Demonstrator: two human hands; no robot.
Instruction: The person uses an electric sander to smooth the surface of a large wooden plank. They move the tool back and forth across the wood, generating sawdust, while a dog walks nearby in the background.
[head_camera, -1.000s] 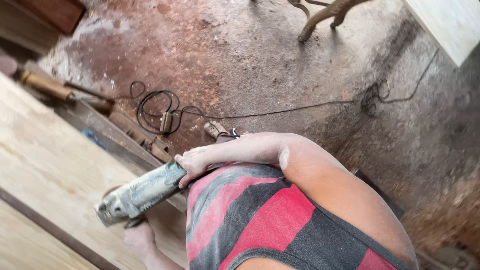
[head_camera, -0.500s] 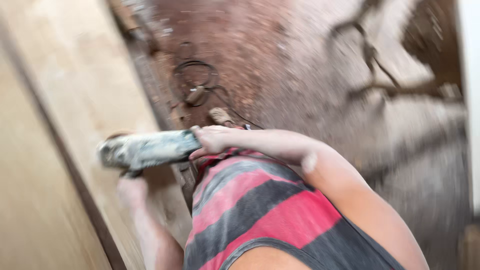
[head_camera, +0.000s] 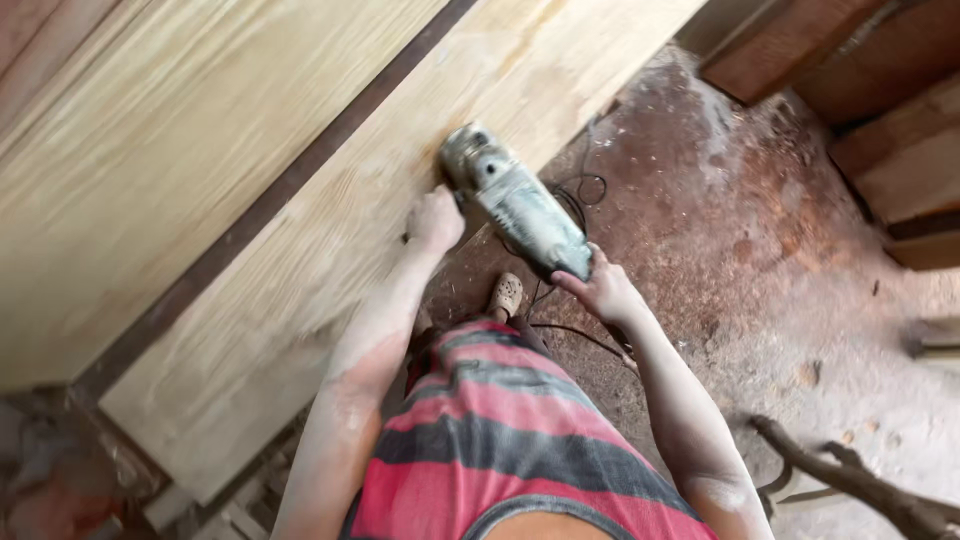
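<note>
Because the angle grinder (head_camera: 515, 205) covers its own disc, I cannot see where it meets the wood. My right hand (head_camera: 603, 290) is curled tight around the rear of its dusty grey body, and my left hand (head_camera: 434, 220) is fisted at the head, on a side handle I can barely make out. It sits on the edge of a pale, grainy plank (head_camera: 330, 250). Behind it a black cord (head_camera: 580, 195) loops over the reddish dirt floor (head_camera: 760, 270). My striped shirt (head_camera: 500, 440) hides my legs; one sandalled foot (head_camera: 505, 295) shows.
</note>
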